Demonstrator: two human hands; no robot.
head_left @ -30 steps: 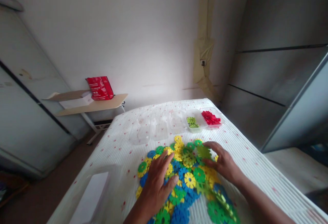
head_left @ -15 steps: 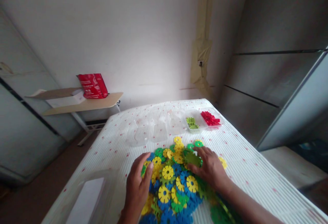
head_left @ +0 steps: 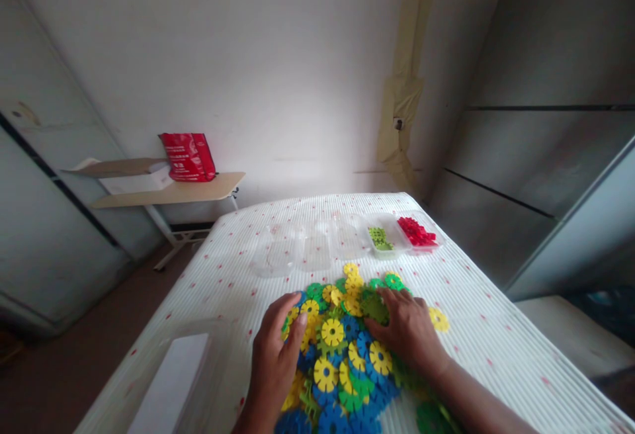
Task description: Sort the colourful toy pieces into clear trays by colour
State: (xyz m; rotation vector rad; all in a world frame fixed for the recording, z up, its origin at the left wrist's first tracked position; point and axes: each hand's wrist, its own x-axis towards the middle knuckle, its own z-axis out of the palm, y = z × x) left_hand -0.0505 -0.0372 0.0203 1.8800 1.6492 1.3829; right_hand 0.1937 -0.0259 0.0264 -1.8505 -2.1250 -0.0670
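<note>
A heap of notched plastic discs [head_left: 332, 332] in yellow, blue and two greens covers the near middle of the table. My left hand [head_left: 278, 341] rests at the heap's left edge, thumb apart from the curved fingers, with nothing visibly gripped. At the upper right of the heap, my right hand [head_left: 409, 328] has thumb and fingers closed around an olive-green toothed piece [head_left: 376, 307]. One loose yellow disc [head_left: 439, 319] lies just right of that hand. Part of the heap is hidden under my right wrist.
Clear plastic boxes stand in a row behind the heap; one box [head_left: 381, 239] holds light green pieces, another red pieces [head_left: 417, 231]. A clear tray with a white slab [head_left: 171, 381] sits at left. A side table [head_left: 218, 188] carries a red bag [head_left: 188, 157].
The view has shifted slightly, moving everything a little to the right. My right hand and the olive-green piece, blurred before, now look steadier. My left hand keeps its place by the heap.
</note>
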